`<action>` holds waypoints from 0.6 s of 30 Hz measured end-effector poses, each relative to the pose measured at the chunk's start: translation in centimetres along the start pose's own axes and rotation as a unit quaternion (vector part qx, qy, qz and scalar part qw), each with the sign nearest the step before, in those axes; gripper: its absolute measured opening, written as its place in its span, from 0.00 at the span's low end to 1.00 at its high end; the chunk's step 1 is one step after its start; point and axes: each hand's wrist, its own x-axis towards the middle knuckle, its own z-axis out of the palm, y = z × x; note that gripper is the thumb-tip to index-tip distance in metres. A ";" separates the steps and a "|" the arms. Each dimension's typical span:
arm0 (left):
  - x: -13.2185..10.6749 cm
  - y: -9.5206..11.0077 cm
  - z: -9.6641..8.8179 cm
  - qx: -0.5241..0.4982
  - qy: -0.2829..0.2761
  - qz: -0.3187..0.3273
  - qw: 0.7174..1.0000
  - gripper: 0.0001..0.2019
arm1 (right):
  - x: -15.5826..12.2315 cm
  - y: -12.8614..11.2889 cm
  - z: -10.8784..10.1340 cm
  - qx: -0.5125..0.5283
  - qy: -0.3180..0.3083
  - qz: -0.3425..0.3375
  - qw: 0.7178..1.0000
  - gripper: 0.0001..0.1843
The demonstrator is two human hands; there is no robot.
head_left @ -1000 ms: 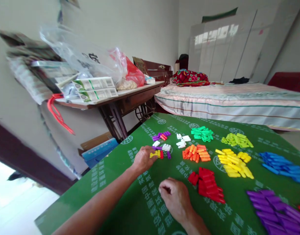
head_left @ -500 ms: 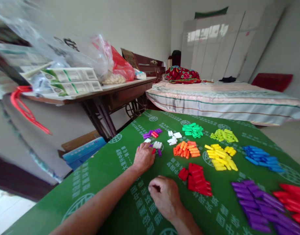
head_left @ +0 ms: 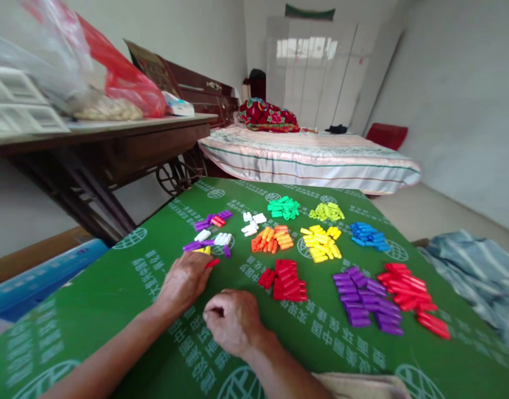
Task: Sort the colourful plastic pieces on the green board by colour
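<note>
My left hand [head_left: 183, 280] rests on the green mat [head_left: 125, 277], fingers pinched on a small red piece [head_left: 212, 263] that pokes out past the fingertips. Just beyond it lies a mixed cluster of purple, white and yellow pieces [head_left: 208, 244]. My right hand [head_left: 233, 321] sits fisted on the mat beside the left, nothing visible in it. To its right lies a red pile [head_left: 285, 274].
Sorted piles cover the mat: orange [head_left: 273, 238], yellow [head_left: 320, 248], green [head_left: 283, 208], lime [head_left: 327, 211], blue [head_left: 367, 235], purple [head_left: 365, 299], a second red pile [head_left: 412, 296]. A dark wooden table [head_left: 113, 144] with bags stands left, a bed [head_left: 304, 158] behind.
The camera swung right. My left hand drew back from the mixed cluster toward me and now pinches a red piece; the right hand stayed fisted in place.
</note>
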 end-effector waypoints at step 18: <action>-6.6 4.6 -2.7 -0.324 -0.030 -0.148 0.934 0.10 | -0.3 2.1 0.1 0.284 0.026 0.083 0.955 0.11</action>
